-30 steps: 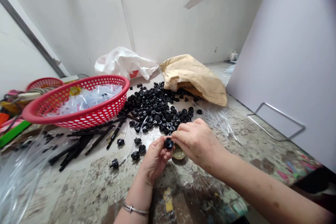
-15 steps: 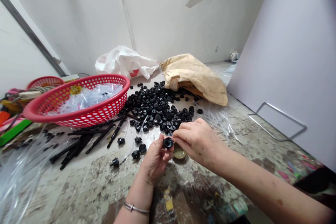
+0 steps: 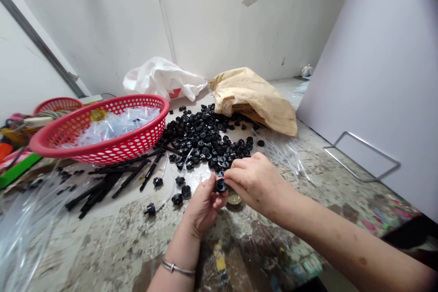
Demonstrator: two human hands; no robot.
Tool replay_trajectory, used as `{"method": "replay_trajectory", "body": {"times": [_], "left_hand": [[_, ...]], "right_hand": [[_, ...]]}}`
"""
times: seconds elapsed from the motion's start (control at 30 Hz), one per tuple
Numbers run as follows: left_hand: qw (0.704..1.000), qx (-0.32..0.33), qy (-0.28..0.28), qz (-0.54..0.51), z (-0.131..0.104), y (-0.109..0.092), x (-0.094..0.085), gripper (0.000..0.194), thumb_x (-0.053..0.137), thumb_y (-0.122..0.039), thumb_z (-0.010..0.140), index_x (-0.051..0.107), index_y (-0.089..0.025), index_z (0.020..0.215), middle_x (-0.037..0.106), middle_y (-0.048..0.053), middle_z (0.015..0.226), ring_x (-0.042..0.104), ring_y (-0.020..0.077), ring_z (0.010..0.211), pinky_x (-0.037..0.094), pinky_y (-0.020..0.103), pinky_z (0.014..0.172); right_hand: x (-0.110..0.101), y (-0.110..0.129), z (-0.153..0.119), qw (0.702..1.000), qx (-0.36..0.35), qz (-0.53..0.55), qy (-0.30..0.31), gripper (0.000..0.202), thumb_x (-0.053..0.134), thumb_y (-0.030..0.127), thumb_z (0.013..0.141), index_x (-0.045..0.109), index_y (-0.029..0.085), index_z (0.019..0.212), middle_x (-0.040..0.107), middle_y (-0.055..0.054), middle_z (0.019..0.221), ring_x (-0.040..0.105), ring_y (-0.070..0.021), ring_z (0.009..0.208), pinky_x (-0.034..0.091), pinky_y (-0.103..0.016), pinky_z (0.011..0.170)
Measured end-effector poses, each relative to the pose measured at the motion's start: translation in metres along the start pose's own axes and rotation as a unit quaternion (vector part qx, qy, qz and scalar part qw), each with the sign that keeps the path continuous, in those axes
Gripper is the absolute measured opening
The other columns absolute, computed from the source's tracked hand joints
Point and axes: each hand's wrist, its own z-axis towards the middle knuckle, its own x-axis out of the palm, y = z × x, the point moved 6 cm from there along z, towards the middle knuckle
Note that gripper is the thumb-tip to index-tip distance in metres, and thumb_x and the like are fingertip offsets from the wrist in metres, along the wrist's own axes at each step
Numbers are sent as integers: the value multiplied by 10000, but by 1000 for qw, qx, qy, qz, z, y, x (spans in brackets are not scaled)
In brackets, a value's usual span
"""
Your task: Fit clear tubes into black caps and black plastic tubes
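Left hand (image 3: 204, 203) pinching a black cap (image 3: 221, 185) 
Right hand's (image 3: 255, 182) fingertips pressed together at its rim, can't really tell on what.

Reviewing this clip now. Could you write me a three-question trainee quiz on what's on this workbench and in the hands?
1. Multiple choice: what sits left of the pile of black parts?
a) a ceiling fan
b) a large red basket
c) a brown paper bag
2. True or false: the left hand holds a single black part.
3. Fill in: a metal bracelet is worn on the person's ____ side.

Key: 1. b; 2. true; 3. left
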Motion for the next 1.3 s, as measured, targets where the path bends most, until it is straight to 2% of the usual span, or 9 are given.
{"method": "replay_trajectory", "body": {"times": [0.13, 0.27, 0.47, 0.6, 0.93, 1.13, 1.2, 1.27, 1.3], "left_hand": [[1000, -2, -7, 7, 1, 2, -2, 375, 731, -434, 656, 523, -121, 650, 469, -41, 492, 308, -2, 375, 220, 106, 364], [1000, 1, -4, 16, 3, 4, -4, 384, 709, -460, 669, 520, -127, 647, 477, -36, 484, 293, 4, 371, 202, 119, 360], [1000, 10, -2, 17, 4, 3, -5, 404, 704, -477, 669, 533, -111, 684, 497, -22, 495, 286, 4, 367, 181, 128, 365], [1000, 14, -1, 24, 3, 0, -6, 402, 709, -466, 668, 557, -93, 689, 495, -18, 504, 294, 3, 376, 177, 136, 377], [999, 17, -11, 44, 4, 2, -10, 415, 725, -483, 636, 567, -99, 647, 475, -26, 478, 309, 14, 377, 175, 155, 392], [997, 32, -31, 59, 4, -6, -13, 450, 673, -530, 670, 583, -90, 706, 540, 17, 534, 337, 21, 382, 158, 158, 384], [993, 59, -59, 81, 4, -19, -20, 504, 609, -598, 688, 588, -98, 743, 568, 34, 576, 362, 33, 388, 159, 163, 378], [967, 145, -158, 137, -2, -43, -37, 539, 568, -632, 694, 608, -103, 788, 587, 45, 635, 409, 53, 420, 197, 170, 380], [939, 202, -225, 164, -9, -57, -48, 536, 555, -628, 706, 620, -109, 821, 590, 44, 670, 432, 62, 450, 228, 173, 392]], "right_hand": [[6, 2, 3, 999, -6, 20, 34, 205, 480, 197, 871, 647, 146, 764, 602, -38, 770, 526, -146, 713, 294, -293, 631], [14, -1, 4, 997, 17, 46, 57, 213, 460, 186, 881, 635, 129, 775, 572, -53, 775, 512, -136, 711, 340, -252, 611], [28, -11, 6, 995, 14, 98, 12, 190, 474, 175, 870, 619, 148, 751, 543, -33, 754, 506, -121, 682, 374, -230, 621], [36, -15, 9, 995, 24, 101, 4, 185, 482, 169, 857, 610, 156, 724, 532, -23, 732, 496, -114, 642, 367, -225, 593], [47, -8, 12, 998, 20, 65, 8, 176, 478, 157, 838, 593, 152, 705, 538, -28, 718, 505, -123, 640, 370, -231, 583], [42, -14, 23, 991, 12, 131, -23, 184, 499, 168, 844, 609, 157, 696, 561, -24, 706, 533, -123, 665, 406, -226, 618], [38, -16, 33, 983, 9, 182, -35, 172, 495, 168, 851, 631, 159, 747, 592, -27, 738, 555, -121, 687, 425, -227, 646], [39, -17, 46, 974, 18, 222, -47, 178, 476, 159, 862, 652, 156, 837, 632, -47, 819, 583, -130, 754, 442, -240, 702], [43, -16, 53, 970, 30, 236, -43, 195, 463, 152, 867, 657, 153, 889, 648, -57, 874, 593, -133, 804, 445, -245, 739]]}}
